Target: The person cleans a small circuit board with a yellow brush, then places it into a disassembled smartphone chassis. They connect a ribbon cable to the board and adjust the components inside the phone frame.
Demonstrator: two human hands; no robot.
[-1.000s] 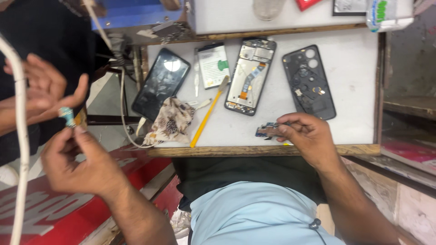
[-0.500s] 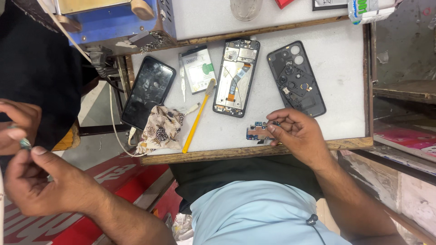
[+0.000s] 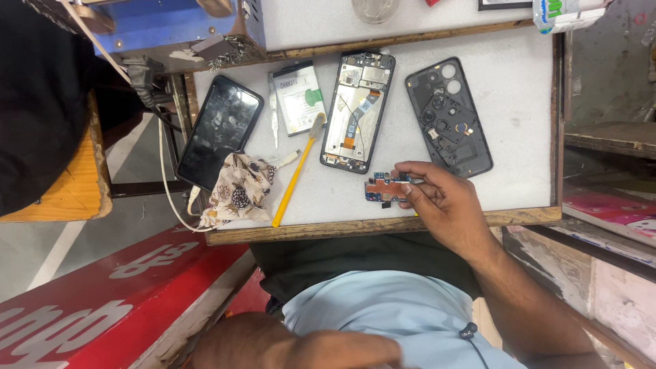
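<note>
A small orange and blue circuit board (image 3: 386, 186) is seen on the white-topped wooden table (image 3: 519, 102). A thin yellow-handled brush (image 3: 295, 174) is shown beside a cream cloth with dark floral print (image 3: 239, 191) and a glossy black phone (image 3: 220, 132).

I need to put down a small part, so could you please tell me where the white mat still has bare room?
The white mat is bare to the right of the black back cover, up to the table's wooden edge. It is crowded on the left: dark phone, patterned cloth, yellow tool, battery, open phone frame. The right hand covers the front middle.
</note>
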